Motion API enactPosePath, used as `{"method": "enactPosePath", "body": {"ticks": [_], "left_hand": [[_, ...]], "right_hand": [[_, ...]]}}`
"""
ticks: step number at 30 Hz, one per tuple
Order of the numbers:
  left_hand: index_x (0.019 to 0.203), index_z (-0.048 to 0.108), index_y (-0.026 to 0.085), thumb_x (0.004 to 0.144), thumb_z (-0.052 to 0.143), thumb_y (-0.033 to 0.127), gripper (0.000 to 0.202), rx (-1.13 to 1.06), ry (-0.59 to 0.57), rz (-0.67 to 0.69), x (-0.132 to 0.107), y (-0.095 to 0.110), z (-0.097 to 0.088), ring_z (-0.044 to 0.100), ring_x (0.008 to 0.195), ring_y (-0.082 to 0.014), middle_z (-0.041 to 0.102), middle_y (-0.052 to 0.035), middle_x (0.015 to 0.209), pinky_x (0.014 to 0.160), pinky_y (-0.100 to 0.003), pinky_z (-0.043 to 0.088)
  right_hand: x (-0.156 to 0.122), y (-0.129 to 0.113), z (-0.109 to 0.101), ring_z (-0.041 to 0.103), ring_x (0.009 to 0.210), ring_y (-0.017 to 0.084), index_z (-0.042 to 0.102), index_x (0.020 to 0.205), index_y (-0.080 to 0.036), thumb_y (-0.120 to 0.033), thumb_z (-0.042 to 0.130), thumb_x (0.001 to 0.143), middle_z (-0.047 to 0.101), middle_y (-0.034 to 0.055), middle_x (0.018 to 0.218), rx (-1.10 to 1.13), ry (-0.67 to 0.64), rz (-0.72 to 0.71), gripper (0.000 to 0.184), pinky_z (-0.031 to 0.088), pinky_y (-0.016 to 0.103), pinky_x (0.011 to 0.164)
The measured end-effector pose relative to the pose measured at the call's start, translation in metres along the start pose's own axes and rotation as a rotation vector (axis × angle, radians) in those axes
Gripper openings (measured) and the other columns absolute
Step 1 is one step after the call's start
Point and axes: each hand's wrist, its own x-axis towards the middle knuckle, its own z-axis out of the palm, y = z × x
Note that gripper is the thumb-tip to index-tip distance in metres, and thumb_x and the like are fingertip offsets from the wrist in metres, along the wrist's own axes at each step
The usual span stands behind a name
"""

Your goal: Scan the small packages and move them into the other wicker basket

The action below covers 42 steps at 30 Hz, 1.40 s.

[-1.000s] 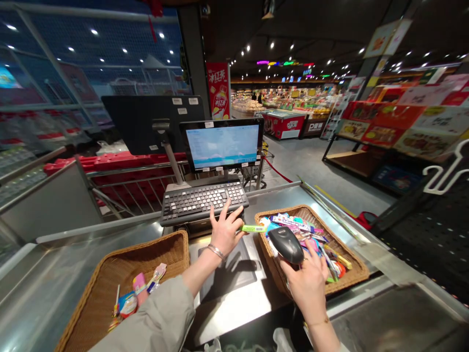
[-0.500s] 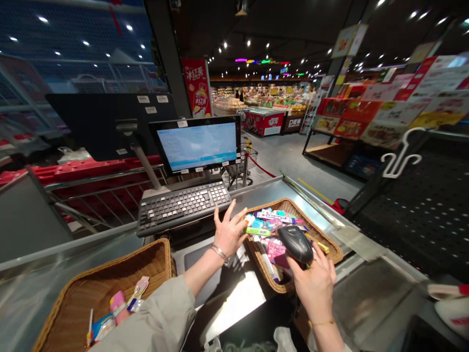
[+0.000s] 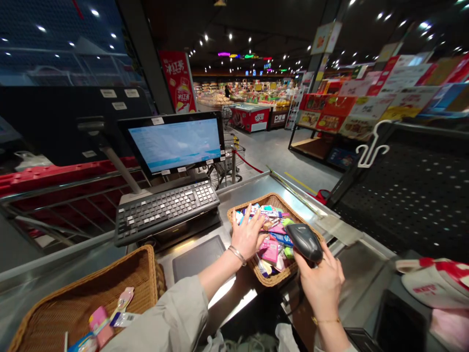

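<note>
My right hand is wrapped round a black handheld barcode scanner, its head pointing over the right wicker basket. Small colourful packets fill that basket, among them a pink packet and a blue one. My left hand lies over the basket's left side with fingers spread on or just above the packets; its fingertips partly cover them. A second wicker basket stands at lower left, holding a few items such as a pink packet.
Behind the left basket are a keyboard and a monitor. A flat grey pad is set in the metal counter. On the right are a black perforated panel with a white hook and a red-and-white bag.
My left hand has moved from the basket's edge to over the packets, which now lie differently. The scanner stays in my right hand. The view has shifted to the right.
</note>
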Motion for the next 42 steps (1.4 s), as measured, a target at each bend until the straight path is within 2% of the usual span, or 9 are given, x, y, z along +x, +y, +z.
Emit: {"method": "enactPosePath", "body": {"ticks": [4, 9, 18, 26, 30, 34, 42], "left_hand": [[0.134, 0.046, 0.026, 0.091, 0.048, 0.047, 0.048, 0.017, 0.009, -0.031, -0.009, -0.014, -0.012, 0.022, 0.144, -0.0302, 0.048, -0.0089, 0.144, 0.112, -0.069, -0.004], [0.132, 0.049, 0.027, 0.091, 0.050, 0.044, 0.044, 0.048, 0.025, -0.122, -0.028, -0.031, -0.032, 0.024, 0.144, -0.0296, 0.048, -0.0080, 0.144, 0.113, -0.068, -0.002], [0.133, 0.048, 0.026, 0.090, 0.051, 0.046, 0.048, 0.145, 0.080, -0.308, -0.081, -0.058, -0.071, 0.024, 0.143, -0.0296, 0.047, -0.0098, 0.145, 0.113, -0.068, -0.001], [0.135, 0.047, 0.023, 0.091, 0.051, 0.046, 0.050, 0.226, 0.073, -0.496, -0.146, -0.073, -0.105, 0.022, 0.144, -0.0304, 0.043, -0.0101, 0.147, 0.114, -0.068, 0.007], [0.137, 0.045, 0.020, 0.090, 0.053, 0.044, 0.053, 0.254, 0.043, -0.593, -0.183, -0.081, -0.119, 0.022, 0.144, -0.0303, 0.040, -0.0112, 0.149, 0.115, -0.064, 0.011], [0.137, 0.044, 0.019, 0.088, 0.056, 0.043, 0.056, 0.280, 0.020, -0.685, -0.220, -0.089, -0.132, 0.024, 0.144, -0.0297, 0.040, -0.0120, 0.149, 0.117, -0.060, 0.014], [0.140, 0.041, 0.018, 0.090, 0.053, 0.043, 0.057, 0.341, -0.015, -0.851, -0.296, -0.111, -0.144, 0.025, 0.143, -0.0289, 0.039, -0.0131, 0.149, 0.116, -0.056, 0.020]], "right_hand": [[0.001, -0.006, 0.007, 0.052, 0.119, 0.030, 0.069, 0.085, -0.018, -0.060, 0.049, 0.079, 0.069, 0.0139, 0.101, 0.025, -0.022, -0.009, 0.047, 0.030, 0.047, 0.102], [-0.001, -0.023, 0.024, 0.051, 0.119, 0.031, 0.069, 0.088, -0.017, -0.058, 0.051, 0.078, 0.070, 0.0136, 0.102, 0.086, -0.102, -0.079, 0.046, 0.028, 0.049, 0.104], [-0.014, -0.068, 0.049, 0.052, 0.119, 0.031, 0.069, 0.080, -0.017, -0.055, 0.052, 0.080, 0.070, 0.0139, 0.099, 0.208, -0.208, -0.256, 0.041, 0.030, 0.050, 0.103], [-0.040, -0.110, 0.074, 0.052, 0.118, 0.031, 0.070, 0.079, -0.018, -0.058, 0.048, 0.079, 0.070, 0.0146, 0.098, 0.297, -0.342, -0.374, 0.045, 0.028, 0.049, 0.105], [-0.057, -0.136, 0.082, 0.049, 0.122, 0.030, 0.071, 0.081, -0.019, -0.058, 0.049, 0.078, 0.070, 0.0129, 0.101, 0.350, -0.477, -0.438, 0.044, 0.023, 0.049, 0.107], [-0.077, -0.161, 0.088, 0.049, 0.122, 0.030, 0.069, 0.078, -0.019, -0.056, 0.049, 0.079, 0.071, 0.0124, 0.099, 0.407, -0.531, -0.515, 0.042, 0.022, 0.051, 0.108], [-0.113, -0.196, 0.100, 0.048, 0.124, 0.030, 0.069, 0.077, -0.020, -0.054, 0.052, 0.078, 0.071, 0.0104, 0.102, 0.459, -0.645, -0.594, 0.038, 0.019, 0.054, 0.108]]}}
